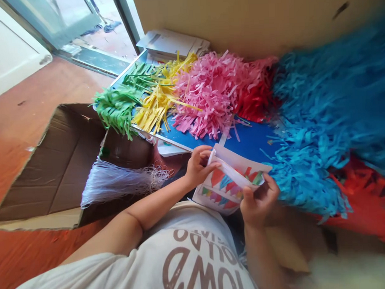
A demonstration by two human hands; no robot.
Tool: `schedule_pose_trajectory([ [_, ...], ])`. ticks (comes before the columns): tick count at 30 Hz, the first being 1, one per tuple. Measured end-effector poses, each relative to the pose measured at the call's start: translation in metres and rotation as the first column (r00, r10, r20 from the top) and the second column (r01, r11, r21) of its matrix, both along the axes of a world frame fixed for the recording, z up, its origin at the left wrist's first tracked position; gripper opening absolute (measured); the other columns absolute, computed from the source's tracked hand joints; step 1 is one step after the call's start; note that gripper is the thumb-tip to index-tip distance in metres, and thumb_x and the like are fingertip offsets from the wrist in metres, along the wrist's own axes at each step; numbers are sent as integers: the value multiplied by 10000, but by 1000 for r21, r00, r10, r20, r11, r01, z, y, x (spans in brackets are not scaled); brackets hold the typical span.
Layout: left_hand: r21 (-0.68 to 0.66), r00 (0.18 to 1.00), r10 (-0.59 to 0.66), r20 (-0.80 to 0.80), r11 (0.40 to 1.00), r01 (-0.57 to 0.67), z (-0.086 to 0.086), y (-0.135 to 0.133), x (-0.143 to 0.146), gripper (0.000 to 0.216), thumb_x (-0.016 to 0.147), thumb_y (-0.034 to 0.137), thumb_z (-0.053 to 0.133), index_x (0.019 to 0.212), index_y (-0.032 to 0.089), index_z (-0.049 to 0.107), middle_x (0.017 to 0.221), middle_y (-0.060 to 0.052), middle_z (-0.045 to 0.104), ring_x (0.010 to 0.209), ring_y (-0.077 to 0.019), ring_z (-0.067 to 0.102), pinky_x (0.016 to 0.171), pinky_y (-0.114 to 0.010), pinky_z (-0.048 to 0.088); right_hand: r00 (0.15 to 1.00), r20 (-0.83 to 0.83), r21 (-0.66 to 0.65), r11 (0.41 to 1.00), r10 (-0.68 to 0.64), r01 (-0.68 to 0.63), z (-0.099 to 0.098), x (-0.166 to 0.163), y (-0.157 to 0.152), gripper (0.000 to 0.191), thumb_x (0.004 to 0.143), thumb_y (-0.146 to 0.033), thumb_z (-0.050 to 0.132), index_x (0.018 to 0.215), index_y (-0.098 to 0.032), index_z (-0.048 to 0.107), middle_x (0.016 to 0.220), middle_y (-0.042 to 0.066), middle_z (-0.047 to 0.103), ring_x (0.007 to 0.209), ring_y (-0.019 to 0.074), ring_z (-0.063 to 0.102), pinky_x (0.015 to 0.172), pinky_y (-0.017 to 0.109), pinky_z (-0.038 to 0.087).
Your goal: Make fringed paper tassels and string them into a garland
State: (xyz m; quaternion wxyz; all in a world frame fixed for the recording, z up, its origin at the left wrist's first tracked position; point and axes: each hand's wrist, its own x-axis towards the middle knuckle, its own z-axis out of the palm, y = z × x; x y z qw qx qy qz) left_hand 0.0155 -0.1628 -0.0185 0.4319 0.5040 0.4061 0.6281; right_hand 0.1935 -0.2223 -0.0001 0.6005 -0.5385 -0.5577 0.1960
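My left hand [198,164] and my right hand [257,201] both grip a white paper packet [227,181] printed with coloured triangle flags, held just above my lap. The left fingers pinch its upper left edge, and the right fingers curl around its lower right corner. The packet's top flap looks folded over. Just beyond it lies a blue board [246,140] covered with heaps of fringed paper.
Green fringe [118,105], yellow fringe [159,99], pink fringe [212,93], red fringe [257,98] and a large blue fringe pile [330,114] lie on the board. An open cardboard box [60,166] with white fringe [118,183] sits at left. A paper stack [173,44] lies behind.
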Motion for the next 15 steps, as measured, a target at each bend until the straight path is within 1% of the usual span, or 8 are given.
schedule_pose_trajectory([
  [2, 41, 995, 24, -96, 999, -20, 1, -2, -3, 469, 760, 505, 783, 1063, 192, 608, 866, -19, 677, 562, -69, 555, 531, -193, 419, 1000, -4, 28, 1000, 0, 0, -1, 5, 2, 491, 821, -474, 700, 1179, -218, 481, 1070, 100, 561, 931, 244, 624, 828, 416, 532],
  [4, 66, 981, 31, -190, 998, -19, 6, -2, -8, 414, 774, 509, 770, 997, 180, 657, 864, -34, 687, 571, -78, 542, 531, -208, 417, 1000, 23, 55, 998, -4, 2, 0, 11, 4, 472, 780, -497, 737, 1089, -228, 502, 984, 53, 544, 872, 211, 596, 795, 380, 521],
  [7, 123, 965, 11, -261, 992, 22, 16, 1, -16, 355, 793, 503, 753, 897, 173, 673, 847, -58, 699, 722, -139, 628, 650, -249, 493, 997, 78, 60, 998, 13, -17, 4, 22, 9, 415, 778, -539, 726, 959, -224, 526, 917, 28, 535, 818, 181, 564, 723, 321, 495],
  [9, 171, 965, -10, -263, 984, 57, 23, 5, -20, 325, 806, 482, 746, 822, 170, 654, 850, -72, 702, 801, -165, 658, 701, -267, 515, 993, 120, 58, 998, 20, -27, 7, 28, 13, 340, 815, -505, 704, 907, -213, 556, 902, 32, 572, 768, 165, 568, 662, 292, 477],
  [11, 199, 963, -37, -266, 976, 93, 29, 11, -24, 309, 811, 451, 749, 756, 170, 633, 837, -76, 705, 819, -173, 672, 693, -268, 518, 976, 217, 60, 998, 17, -30, 13, 34, 18, 258, 846, -445, 691, 898, -205, 614, 879, 42, 631, 754, 176, 601, 658, 304, 491],
  [13, 194, 953, -91, -289, 969, 152, 34, 18, -28, 308, 799, 435, 763, 722, 168, 631, 863, -90, 717, 849, -186, 689, 666, -259, 522, 937, 350, 54, 998, 17, -38, 19, 39, 24, 219, 865, -418, 681, 917, -205, 678, 857, 55, 684, 786, 208, 644, 708, 347, 527],
  [15, 180, 934, -141, -328, 961, 208, 39, 25, -32, 297, 790, 424, 774, 713, 165, 650, 879, -100, 728, 871, -195, 702, 674, -261, 539, 892, 450, 54, 996, 39, -71, 25, 43, 29, 209, 877, -404, 677, 952, -213, 721, 871, 64, 724, 831, 232, 675, 766, 383, 549],
])
